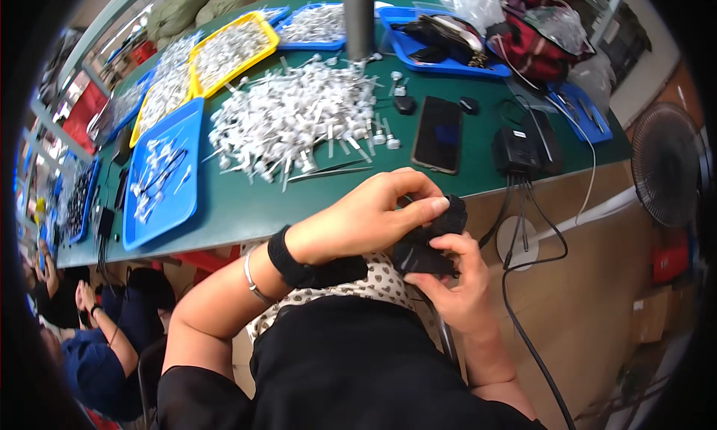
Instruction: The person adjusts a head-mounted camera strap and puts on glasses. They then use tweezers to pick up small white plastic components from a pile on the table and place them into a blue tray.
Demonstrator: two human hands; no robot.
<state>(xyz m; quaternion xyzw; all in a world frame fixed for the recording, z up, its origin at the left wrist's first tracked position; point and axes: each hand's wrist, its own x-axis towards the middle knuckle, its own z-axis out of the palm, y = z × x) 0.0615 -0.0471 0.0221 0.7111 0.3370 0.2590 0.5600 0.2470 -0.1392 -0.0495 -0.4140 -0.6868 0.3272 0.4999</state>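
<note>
Just past the table's near edge, above my lap, both my hands are closed on a black fabric strap (451,216). My left hand (373,212) pinches its upper end between thumb and fingers. Lower down, my right hand (461,286) grips the other part with thumb and fingertips. A darker, stiffer-looking black piece (424,260) sits by the right fingers; whether it belongs to the strap I cannot tell. Around my left wrist are a black band (282,257) and a silver bangle (254,279).
On the green table (254,206) lies a heap of white plastic parts (299,116), with a blue tray (190,161) left of it. A phone (439,135), black adapter (515,152) and grey flask (359,19) stand or lie beyond. Right are a fan (665,165) and hanging cables; a person (97,363) sits left.
</note>
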